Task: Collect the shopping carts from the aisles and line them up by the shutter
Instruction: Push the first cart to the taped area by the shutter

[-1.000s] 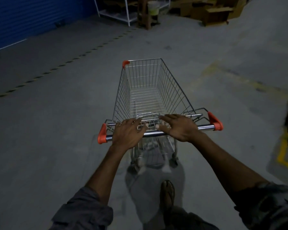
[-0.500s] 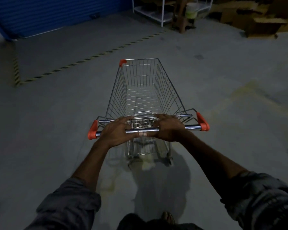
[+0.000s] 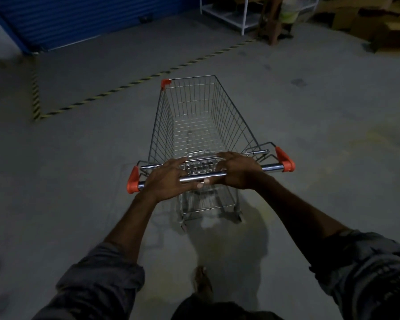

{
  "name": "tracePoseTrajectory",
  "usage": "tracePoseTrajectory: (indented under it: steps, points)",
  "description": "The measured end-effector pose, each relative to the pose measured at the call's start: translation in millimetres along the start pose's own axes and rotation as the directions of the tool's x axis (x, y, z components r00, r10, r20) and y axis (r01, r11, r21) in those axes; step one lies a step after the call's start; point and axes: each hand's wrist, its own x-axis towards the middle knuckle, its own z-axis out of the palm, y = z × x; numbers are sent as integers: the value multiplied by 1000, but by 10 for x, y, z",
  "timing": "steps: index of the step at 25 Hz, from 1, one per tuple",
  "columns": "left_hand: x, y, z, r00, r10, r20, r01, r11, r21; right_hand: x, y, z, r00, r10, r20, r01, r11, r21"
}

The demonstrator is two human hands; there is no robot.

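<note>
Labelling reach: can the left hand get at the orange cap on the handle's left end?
Probably yes. The left hand grips the handle bar just beside the orange cap; only bare bar lies between, nothing blocks a slide over.

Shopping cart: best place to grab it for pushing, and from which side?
Grip the chrome handle bar from behind the shopping cart, palms down. It spans the wide rear end between orange end caps, thin enough to wrap. The left hand and right hand hold it near its middle.
</note>
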Motion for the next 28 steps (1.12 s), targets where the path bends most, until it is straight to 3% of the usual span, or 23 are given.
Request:
tracePoseTrajectory:
  steps: [2,7,13,22,28]
  points:
    - [183,-236,-111,1000,-5,11,5,1000,-12,252,-75,-155,1000,-15,3,15,1000,7]
    - [639,-794,-269,1000,-4,17,4,999,36,1016,-27,-306,986,40,164,-18,991,-131]
    - [1178,-1378,-409,998,13,-62,-6,994,106,1772,39,-369,999,18,-49,-23,995,-97]
    - [2427,-1999,-667,989,-125,-74,132,987,92,3278,511,-838,997,46,60,-37,989,-142]
    - [3415,-2383,-884,990,-61,-129,83,982,171,4458,1069,-1135,997,1,75,9,991,-135]
